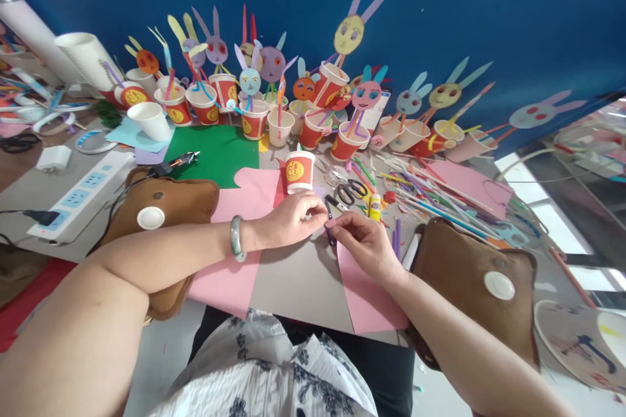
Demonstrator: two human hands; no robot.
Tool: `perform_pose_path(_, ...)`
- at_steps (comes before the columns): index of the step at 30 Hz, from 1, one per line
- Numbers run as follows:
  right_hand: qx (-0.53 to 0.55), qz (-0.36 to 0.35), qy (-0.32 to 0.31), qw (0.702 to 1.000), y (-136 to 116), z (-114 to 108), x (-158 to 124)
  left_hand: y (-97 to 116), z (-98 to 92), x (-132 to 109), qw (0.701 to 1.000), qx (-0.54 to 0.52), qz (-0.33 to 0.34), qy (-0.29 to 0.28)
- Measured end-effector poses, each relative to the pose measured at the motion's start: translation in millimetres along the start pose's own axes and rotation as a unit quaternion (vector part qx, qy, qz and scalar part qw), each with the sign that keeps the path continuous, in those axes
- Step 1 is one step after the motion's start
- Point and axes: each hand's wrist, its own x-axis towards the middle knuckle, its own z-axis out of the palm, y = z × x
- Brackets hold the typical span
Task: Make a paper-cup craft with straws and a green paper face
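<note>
My left hand (306, 215), a bangle on its wrist, is closed in a pinch over the middle of the table. Its fingertips almost meet those of my right hand (366, 244), which pinches too. A tiny pinkish bit shows at the right fingertips; I cannot make out what it is, nor what the left fingers hold. Just behind my left hand stands a red and white paper cup (299, 172). Pink paper sheets lie under my left forearm (229, 283) and below my right hand (366, 306). Black-handled scissors (353, 191) rest behind my fingers.
Decorated paper cups with paper rabbit heads (349, 36) line the blue wall. Brown padded pouches lie at left (195, 199) and right (469, 293). A power strip (81, 199), a green sheet (215, 153), a yellow glue stick (374, 207) and loose coloured sticks (440, 199) surround the workspace.
</note>
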Motion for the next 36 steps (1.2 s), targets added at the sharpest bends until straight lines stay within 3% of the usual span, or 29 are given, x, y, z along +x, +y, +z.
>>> perform_pose_path(19, -0.005, -0.004, -0.015, 1.0, -4, 0, 0, 1, -3.2, -1, 0.997, 0.044, 0.069, -0.007)
perform_pose_path(27, 0.002, -0.005, -0.029, 1.0, -4, 0, -1, 4, -5.9, -1, 0.995, 0.078, 0.058, -0.038)
perform_pose_path(36, 0.013, 0.001, -0.032, 0.999, -2, -1, 0, 6, -11.1, -1, 0.997, 0.018, 0.028, -0.068)
